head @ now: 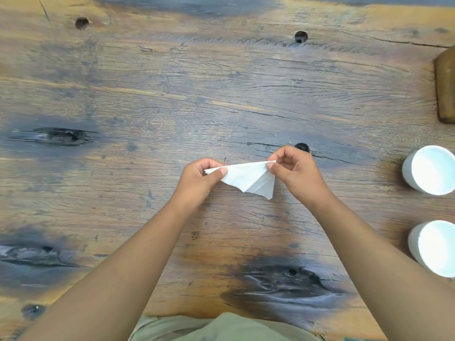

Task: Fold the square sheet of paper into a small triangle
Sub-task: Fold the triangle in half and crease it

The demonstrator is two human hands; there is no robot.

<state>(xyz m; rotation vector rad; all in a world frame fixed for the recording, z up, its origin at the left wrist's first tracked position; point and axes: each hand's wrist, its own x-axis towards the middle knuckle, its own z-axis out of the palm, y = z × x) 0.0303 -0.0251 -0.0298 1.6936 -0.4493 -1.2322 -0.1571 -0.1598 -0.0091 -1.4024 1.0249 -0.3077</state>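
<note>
Closest to me is some green cloth. My left hand pinches one corner of the folded white paper, and my right hand pinches the other. It is between them, over the wooden table. Right of my right hand sit a white cup and, nearer me, a second cup.

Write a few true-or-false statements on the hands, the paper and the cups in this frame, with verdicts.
1. The left hand and the right hand both pinch the paper. True.
2. Two white cups stand at the right side of the table. True.
3. The paper lies flat and unfolded on the table. False: it is folded into a layered triangle, held between the hands.
4. The right hand holds a cup. False: it pinches the paper's right corner; neither cup is touched.
</note>
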